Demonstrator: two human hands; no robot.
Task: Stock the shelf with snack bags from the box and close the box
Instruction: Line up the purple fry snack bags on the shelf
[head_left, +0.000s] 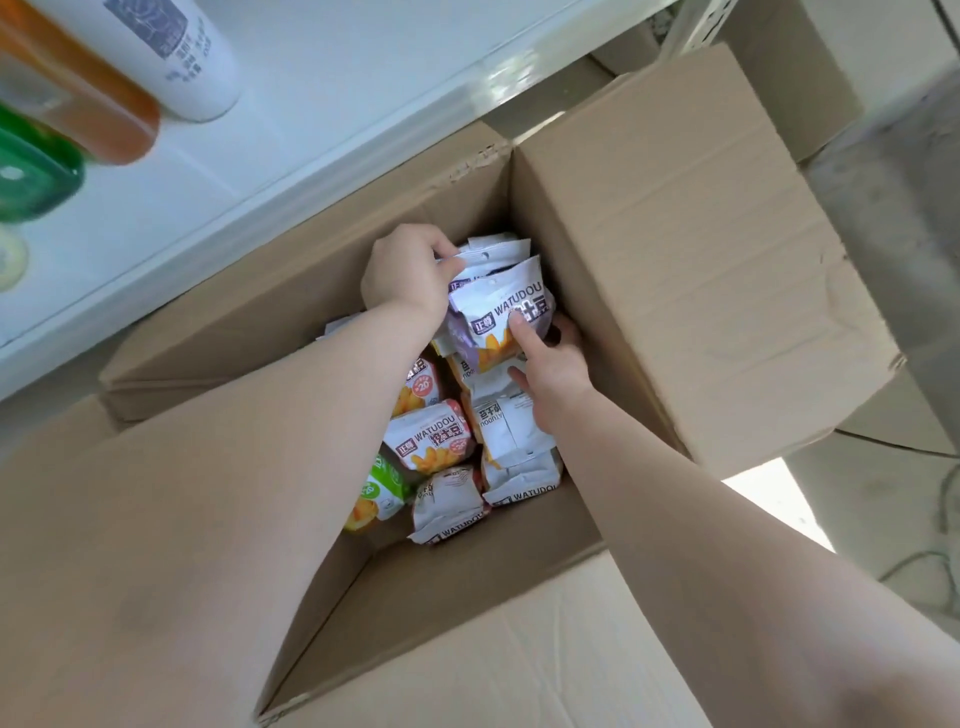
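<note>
A white-and-purple WATUDOU snack bag (501, 317) is held upright inside the open brown cardboard box (691, 249), pinched at its top by the left hand (410, 273) and gripped below by the right hand (553, 371). Further bags (431, 441) are piled beneath, beside the white shelf (332, 104).

Materials and finish
Box (675, 249): matt brown corrugated cardboard, creased; snack bags (498, 312): glossy crinkled plastic film; shelf (322, 104): smooth white, slightly shiny; bottles (171, 57): smooth plastic
</note>
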